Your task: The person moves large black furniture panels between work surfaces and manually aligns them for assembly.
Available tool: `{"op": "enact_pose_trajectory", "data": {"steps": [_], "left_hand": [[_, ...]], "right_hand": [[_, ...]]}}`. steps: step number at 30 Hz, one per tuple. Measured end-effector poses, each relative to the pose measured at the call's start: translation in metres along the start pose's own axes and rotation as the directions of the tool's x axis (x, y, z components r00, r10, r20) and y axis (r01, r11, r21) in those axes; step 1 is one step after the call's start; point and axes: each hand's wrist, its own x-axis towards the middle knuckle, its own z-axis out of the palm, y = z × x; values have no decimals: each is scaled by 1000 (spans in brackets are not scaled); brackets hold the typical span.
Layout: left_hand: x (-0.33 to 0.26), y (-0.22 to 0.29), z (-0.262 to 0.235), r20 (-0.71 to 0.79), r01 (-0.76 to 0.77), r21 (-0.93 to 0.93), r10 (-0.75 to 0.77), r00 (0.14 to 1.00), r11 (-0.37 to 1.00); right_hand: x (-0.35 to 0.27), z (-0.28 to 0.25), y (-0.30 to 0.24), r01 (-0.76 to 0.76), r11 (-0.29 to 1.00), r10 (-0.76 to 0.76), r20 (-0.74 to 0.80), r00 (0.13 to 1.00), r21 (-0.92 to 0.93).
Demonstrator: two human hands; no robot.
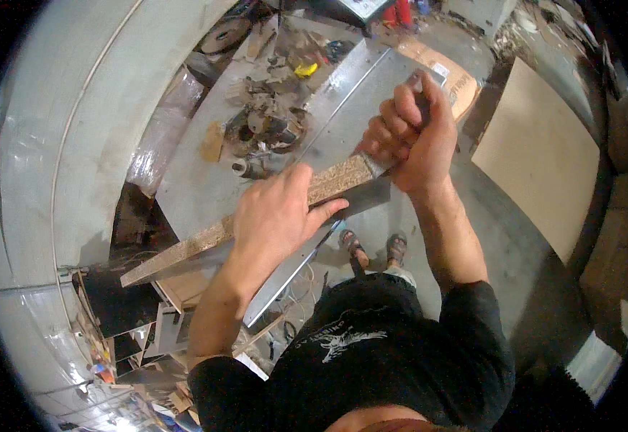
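Observation:
A chipboard panel (339, 180) with a rough, speckled edge facing up slants across the middle, its far right end close to my right hand. My left hand (274, 212) is closed over this edge, the thumb along the near dark face and the fingers over the other side. My right hand (414, 133) is wrapped round a hand tool (420, 97) with a dark handle. A greyish flat end of it seems to rest on the panel's edge below my fist. My fingers hide most of the tool, so its exact kind cannot be told.
Behind the panel stands a grey metal table (199, 173) carrying a dusty, dark motor-like machine part (274, 122) and a small yellow object (305, 70). A large beige board (537, 151) lies at the right. Panel offcuts (116, 302) crowd the lower left. My sandalled feet (396, 248) stand below.

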Motion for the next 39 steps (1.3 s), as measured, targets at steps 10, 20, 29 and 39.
{"op": "enact_pose_trajectory", "data": {"steps": [10,20,29,39], "left_hand": [[-18,-9,-6,-76,-86,-2,85,993,996],[-8,-29,1,40,75,4,-76,996,997],[-18,-33,6,-40,-72,-42,70,997,997],[-11,-22,2,-37,-49,-3,49,998,999]], "right_hand": [[-20,-37,-53,189,974,-199,-71,977,-126],[-75,-359,23,240,969,-114,-747,655,62],[-41,-177,123,19,958,-120,-339,933,-287],[-179,-530,197,-398,914,-94,-995,-29,-75]]}}
